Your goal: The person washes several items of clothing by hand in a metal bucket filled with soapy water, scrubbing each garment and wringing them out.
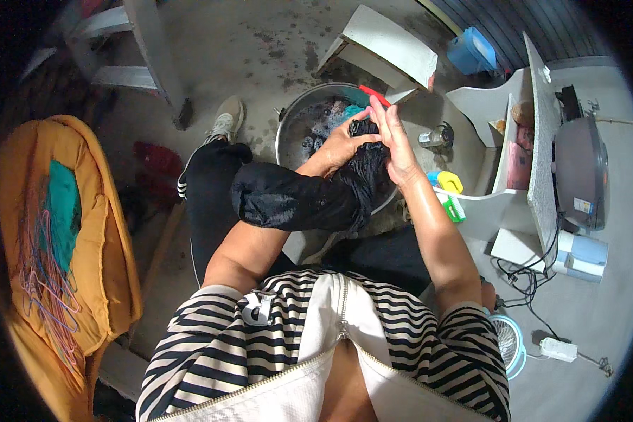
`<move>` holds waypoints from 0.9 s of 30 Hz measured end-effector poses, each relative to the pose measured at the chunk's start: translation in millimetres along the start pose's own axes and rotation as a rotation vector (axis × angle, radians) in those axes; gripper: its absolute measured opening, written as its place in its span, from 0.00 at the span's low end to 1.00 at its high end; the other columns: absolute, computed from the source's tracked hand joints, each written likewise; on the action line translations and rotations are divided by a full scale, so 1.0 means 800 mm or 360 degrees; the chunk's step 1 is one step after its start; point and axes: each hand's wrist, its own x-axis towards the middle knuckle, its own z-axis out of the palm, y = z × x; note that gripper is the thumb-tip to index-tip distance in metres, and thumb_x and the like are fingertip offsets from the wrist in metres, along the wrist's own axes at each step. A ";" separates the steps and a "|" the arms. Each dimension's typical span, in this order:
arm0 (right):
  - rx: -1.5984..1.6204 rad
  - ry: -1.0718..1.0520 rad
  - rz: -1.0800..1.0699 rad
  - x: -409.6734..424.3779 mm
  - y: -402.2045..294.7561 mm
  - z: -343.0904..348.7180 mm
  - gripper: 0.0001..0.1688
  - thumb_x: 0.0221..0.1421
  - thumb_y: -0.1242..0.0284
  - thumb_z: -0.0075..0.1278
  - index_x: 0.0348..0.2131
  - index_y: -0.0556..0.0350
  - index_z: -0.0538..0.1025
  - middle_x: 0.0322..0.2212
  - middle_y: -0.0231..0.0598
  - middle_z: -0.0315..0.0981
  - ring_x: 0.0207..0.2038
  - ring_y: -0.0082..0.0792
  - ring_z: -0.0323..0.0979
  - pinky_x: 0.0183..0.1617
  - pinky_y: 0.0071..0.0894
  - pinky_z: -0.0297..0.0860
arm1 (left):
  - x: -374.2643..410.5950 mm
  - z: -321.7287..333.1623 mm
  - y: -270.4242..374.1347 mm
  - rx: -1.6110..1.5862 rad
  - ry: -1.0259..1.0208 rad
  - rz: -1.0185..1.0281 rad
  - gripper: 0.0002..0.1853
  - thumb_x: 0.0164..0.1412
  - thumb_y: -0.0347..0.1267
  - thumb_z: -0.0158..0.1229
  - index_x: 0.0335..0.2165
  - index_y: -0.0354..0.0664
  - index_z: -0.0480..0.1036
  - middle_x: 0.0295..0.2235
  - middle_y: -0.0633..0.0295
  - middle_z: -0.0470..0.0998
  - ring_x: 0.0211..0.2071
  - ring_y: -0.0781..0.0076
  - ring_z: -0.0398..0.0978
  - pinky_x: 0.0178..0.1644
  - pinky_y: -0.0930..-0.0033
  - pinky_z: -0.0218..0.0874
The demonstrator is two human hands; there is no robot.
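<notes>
My left hand (338, 146) grips a bunched wet black garment (366, 158) between thumb and fingers, above a round metal basin (280, 134). The garment's long end loops back over my left forearm. My right hand (393, 138) is held nearly flat, fingers straight, its palm side against the bunched cloth and close to my left fingertips. Its far side is hidden. In the basin lie dark water with suds and a teal cloth (354, 111). A red object (374, 95) rests at the basin's far rim.
A small white stool (390, 42) lies beyond the basin. Right are a glass jar (437, 137), a green brush (454, 210), a yellow item (450, 182), a white cabinet (538, 147), cables (522, 271) and a fan (508, 343). Left, an orange padded chair (118, 264) bears clothes hangers (47, 285).
</notes>
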 end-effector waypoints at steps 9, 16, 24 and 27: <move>-0.0322 0.0311 -0.0311 -0.041 0.016 0.010 0.30 0.53 0.68 0.46 0.54 0.58 0.60 0.51 0.41 0.58 0.54 0.31 0.54 0.58 0.28 0.49 | -0.008 0.018 0.023 -0.0146 0.0333 0.0073 0.12 0.45 0.28 0.58 0.33 0.37 0.71 0.28 0.67 0.73 0.29 0.80 0.69 0.34 0.79 0.61; -0.0447 0.0561 -0.0543 -0.025 0.036 0.005 0.20 0.51 0.77 0.35 0.45 0.61 0.66 0.41 0.37 0.66 0.44 0.27 0.63 0.51 0.23 0.57 | -0.012 0.013 0.016 -0.0233 0.0061 0.0000 0.35 0.49 0.41 0.59 0.51 0.39 0.55 0.46 0.60 0.63 0.48 0.71 0.59 0.53 0.70 0.48; 0.0083 0.0459 -0.0342 -0.017 0.025 -0.011 0.17 0.46 0.77 0.35 0.37 0.60 0.69 0.35 0.34 0.66 0.39 0.24 0.64 0.47 0.21 0.59 | 0.002 0.014 0.013 -0.0077 -0.0175 0.0086 0.26 0.46 0.31 0.60 0.45 0.39 0.62 0.37 0.65 0.69 0.39 0.76 0.66 0.45 0.75 0.57; -0.0279 0.0345 -0.0421 -0.018 0.005 -0.008 0.23 0.49 0.67 0.45 0.45 0.58 0.65 0.43 0.40 0.62 0.48 0.31 0.60 0.53 0.28 0.56 | 0.021 0.003 -0.006 0.0054 -0.0082 0.0197 0.20 0.43 0.27 0.59 0.39 0.38 0.66 0.32 0.67 0.71 0.35 0.78 0.67 0.42 0.75 0.59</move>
